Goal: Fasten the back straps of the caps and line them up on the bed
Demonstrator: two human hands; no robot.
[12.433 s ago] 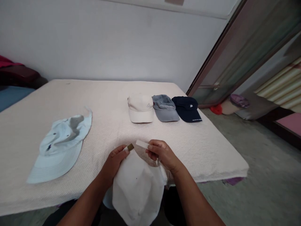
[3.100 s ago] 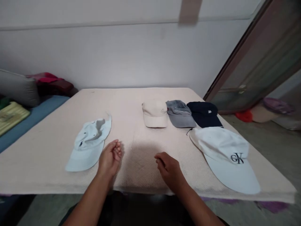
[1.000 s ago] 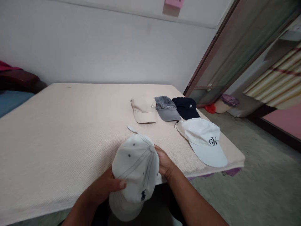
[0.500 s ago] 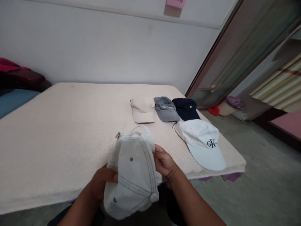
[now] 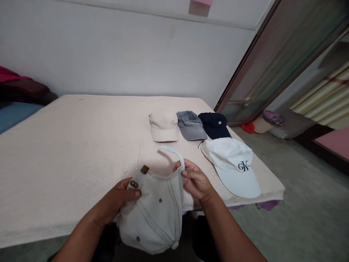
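Note:
A light grey cap [image 5: 155, 214] with dark stitching hangs between my hands at the bed's front edge, crown toward me. My left hand [image 5: 122, 198] pinches its back edge beside a metal buckle [image 5: 134, 184] and a brown tab [image 5: 144, 169]. My right hand [image 5: 195, 180] grips the other side at the base of the strap [image 5: 171, 150], whose free end curves out to the left. The strap is apart from the buckle. To the right lies a white cap [image 5: 231, 156] with black letters, its brim toward the front right.
Behind lie a cream cap [image 5: 163, 125], a grey-blue cap [image 5: 192, 125] and a navy cap [image 5: 214, 125] in a row on the light bedcover [image 5: 81, 156]. A wall stands behind. A basket [image 5: 272, 118] is on the floor at right.
The strap has come open and now sticks out loose. My left hand has moved up to the buckle side, my right hand up to the strap base. The cap sits slightly lower.

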